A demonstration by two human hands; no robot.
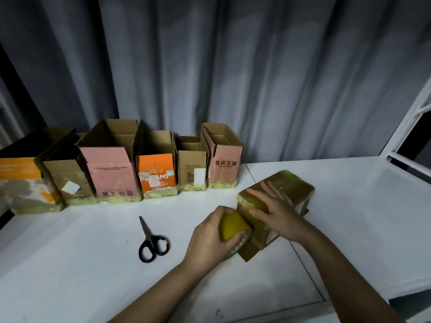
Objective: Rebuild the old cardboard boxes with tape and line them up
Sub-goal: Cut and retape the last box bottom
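Two hands: left (211, 236) w/ closed grip on tape roll (233, 228), right (274, 207) flat on box (283, 185).

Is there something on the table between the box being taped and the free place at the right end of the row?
Nothing visible blocks it. The box being taped lies under the right hand, and bare table separates it from the pink end box. The scissors lie aside, left.

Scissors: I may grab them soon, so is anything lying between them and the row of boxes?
No. In the head view only bare white table separates the scissors from the row of boxes.
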